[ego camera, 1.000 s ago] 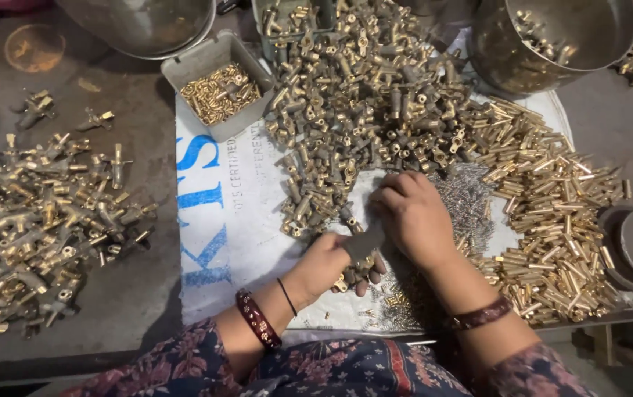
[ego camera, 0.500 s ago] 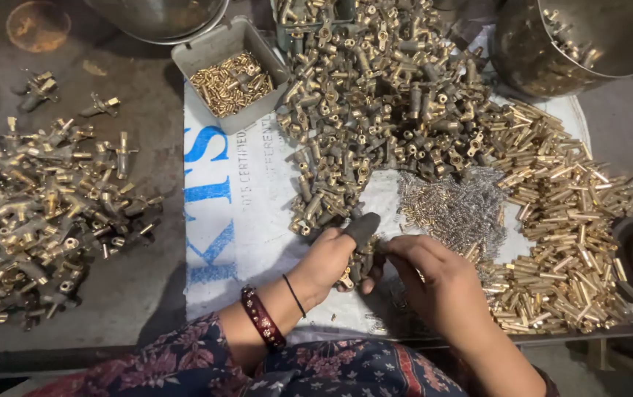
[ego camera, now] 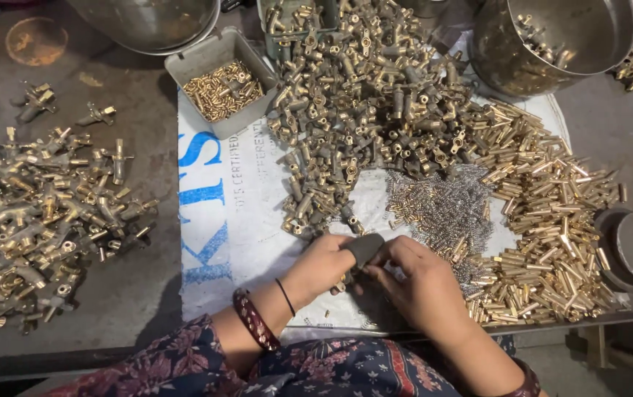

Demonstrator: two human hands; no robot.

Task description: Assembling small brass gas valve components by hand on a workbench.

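Your left hand (ego camera: 324, 268) grips a brass fitting (ego camera: 347, 278) under its dark thumb pad, your right hand (ego camera: 419, 283) pinching its 3 o'clock end, while the fitting pile (ego camera: 360, 110) lies at 12 o'clock, nearer your left.

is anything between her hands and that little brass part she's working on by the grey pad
Nothing visible does. The left hand already grips the small brass fitting under the dark grey pad, and the right hand touches it from the other side.
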